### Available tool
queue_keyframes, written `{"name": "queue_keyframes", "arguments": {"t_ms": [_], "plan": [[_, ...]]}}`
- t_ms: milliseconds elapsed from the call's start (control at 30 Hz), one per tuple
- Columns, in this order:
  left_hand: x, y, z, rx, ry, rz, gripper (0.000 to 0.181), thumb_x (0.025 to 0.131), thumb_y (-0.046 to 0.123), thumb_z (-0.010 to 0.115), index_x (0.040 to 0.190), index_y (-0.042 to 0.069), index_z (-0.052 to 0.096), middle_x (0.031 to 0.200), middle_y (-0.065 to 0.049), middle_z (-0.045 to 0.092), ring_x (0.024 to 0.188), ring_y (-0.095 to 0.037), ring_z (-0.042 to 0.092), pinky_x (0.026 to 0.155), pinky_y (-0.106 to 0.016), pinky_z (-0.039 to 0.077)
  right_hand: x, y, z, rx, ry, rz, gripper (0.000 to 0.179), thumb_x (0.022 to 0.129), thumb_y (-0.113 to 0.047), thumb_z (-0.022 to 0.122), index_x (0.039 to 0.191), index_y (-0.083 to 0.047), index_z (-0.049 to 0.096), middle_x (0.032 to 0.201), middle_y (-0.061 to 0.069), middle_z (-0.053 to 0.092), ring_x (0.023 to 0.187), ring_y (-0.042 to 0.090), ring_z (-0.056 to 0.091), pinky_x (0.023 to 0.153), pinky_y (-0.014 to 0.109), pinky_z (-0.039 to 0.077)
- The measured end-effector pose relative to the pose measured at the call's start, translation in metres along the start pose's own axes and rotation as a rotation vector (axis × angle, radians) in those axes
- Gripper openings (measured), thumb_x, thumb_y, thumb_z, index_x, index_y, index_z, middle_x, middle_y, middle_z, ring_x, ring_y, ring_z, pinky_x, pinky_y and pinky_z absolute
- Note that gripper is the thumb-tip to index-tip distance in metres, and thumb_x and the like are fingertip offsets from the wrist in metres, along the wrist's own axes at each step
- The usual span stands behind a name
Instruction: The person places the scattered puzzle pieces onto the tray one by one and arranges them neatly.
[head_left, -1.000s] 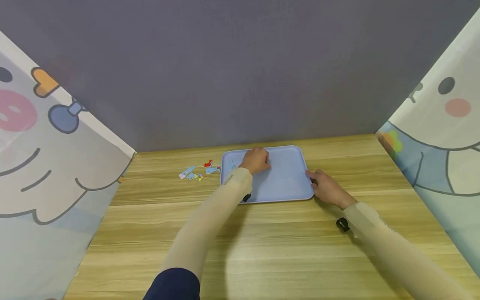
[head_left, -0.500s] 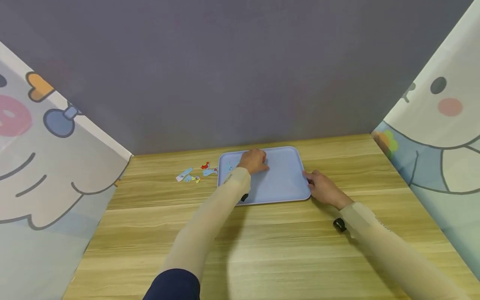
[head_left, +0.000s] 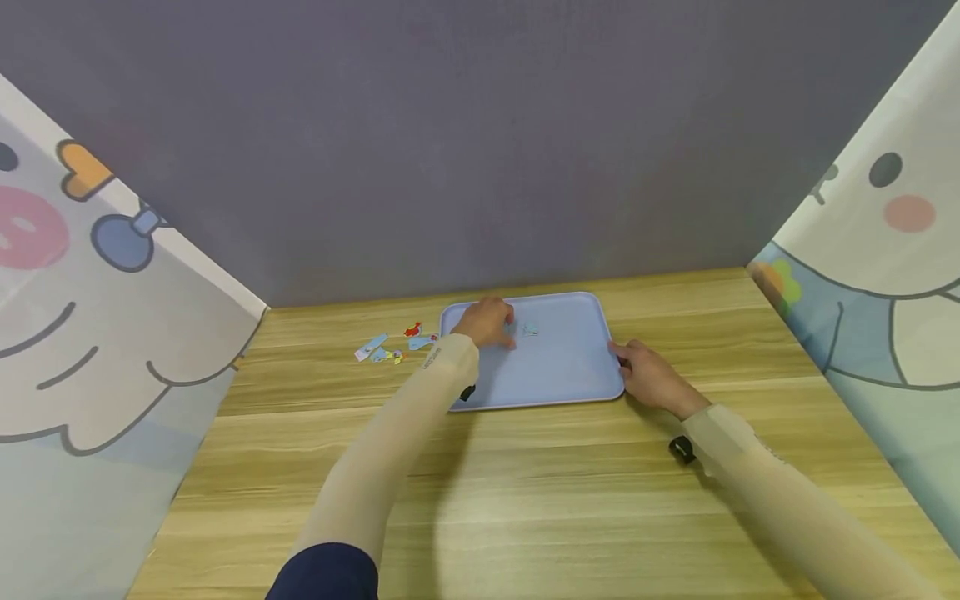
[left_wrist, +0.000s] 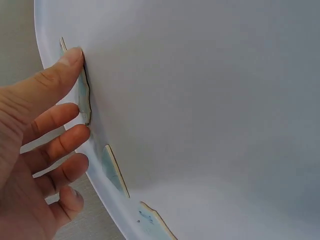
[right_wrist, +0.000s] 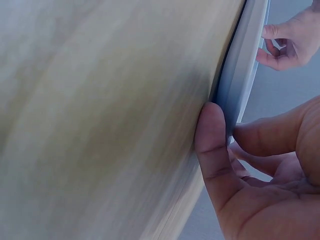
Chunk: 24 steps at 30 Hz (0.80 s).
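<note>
A pale blue tray [head_left: 562, 367] lies on the wooden table. Over its left part hovers my left hand [head_left: 486, 322], thumb and fingers apart. Just right of it, a small light-blue puzzle piece [head_left: 531, 328] lies flat on the tray. In the left wrist view, the thumb of my left hand [left_wrist: 40, 105] overlaps one flat piece [left_wrist: 85, 102]; whether it touches cannot be told. Two more pieces [left_wrist: 114, 171] lie below, along the tray's edge. My right hand [head_left: 651, 375] grips the tray's right rim between thumb and finger, also seen close up in the right wrist view.
Several loose puzzle pieces, including a light-blue one [head_left: 371, 347] and a red one [head_left: 412, 330], lie on the table [head_left: 540, 500] left of the tray. A grey wall [head_left: 480, 150] stands behind, with cartoon-printed panels at both sides.
My left hand has shifted left across the tray with its fingers spread more. The small light-blue piece now shows where that hand was. The right hand stays on the rim.
</note>
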<state>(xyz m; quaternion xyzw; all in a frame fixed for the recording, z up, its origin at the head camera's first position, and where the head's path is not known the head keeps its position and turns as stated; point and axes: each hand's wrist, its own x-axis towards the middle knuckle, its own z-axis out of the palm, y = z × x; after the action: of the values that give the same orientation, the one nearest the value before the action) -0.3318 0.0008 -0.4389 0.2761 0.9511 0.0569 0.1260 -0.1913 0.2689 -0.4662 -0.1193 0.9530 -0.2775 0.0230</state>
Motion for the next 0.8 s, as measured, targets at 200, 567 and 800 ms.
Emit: {"name": "queue_keyframes", "arguments": {"t_ms": [200, 567, 800], "plan": [[0.006, -0.003, 0.004, -0.007, 0.047, -0.015, 0.043, 0.076, 0.036, 0.080, 0.109, 0.014, 0.064, 0.111, 0.001, 0.058, 0.103, -0.016, 0.052, 0.088, -0.032, 0.042, 0.000, -0.001, -0.001, 0.005, 0.006, 0.000, 0.046, 0.088, 0.008, 0.052, 0.131, 0.017, 0.042, 0.088, 0.016, 0.051, 0.072, 0.024, 0.047, 0.067, 0.039, 0.043], [0.013, 0.007, 0.008, 0.047, 0.090, 0.210, 0.030, 0.086, 0.024, 0.072, 0.114, 0.017, 0.069, 0.115, 0.002, 0.061, 0.110, -0.018, 0.053, 0.097, -0.030, 0.039, 0.001, 0.000, 0.001, 0.003, 0.016, -0.012, 0.045, 0.087, 0.009, 0.052, 0.130, 0.017, 0.043, 0.087, 0.016, 0.051, 0.072, 0.024, 0.047, 0.068, 0.040, 0.043], [0.011, 0.013, 0.013, 0.089, 0.051, 0.354, 0.022, 0.089, 0.013, 0.067, 0.109, 0.017, 0.072, 0.111, 0.004, 0.063, 0.111, -0.015, 0.053, 0.110, -0.026, 0.016, 0.000, 0.000, 0.001, 0.003, 0.021, -0.010, 0.045, 0.086, 0.009, 0.053, 0.130, 0.018, 0.043, 0.087, 0.016, 0.051, 0.072, 0.024, 0.048, 0.068, 0.040, 0.043]]}}
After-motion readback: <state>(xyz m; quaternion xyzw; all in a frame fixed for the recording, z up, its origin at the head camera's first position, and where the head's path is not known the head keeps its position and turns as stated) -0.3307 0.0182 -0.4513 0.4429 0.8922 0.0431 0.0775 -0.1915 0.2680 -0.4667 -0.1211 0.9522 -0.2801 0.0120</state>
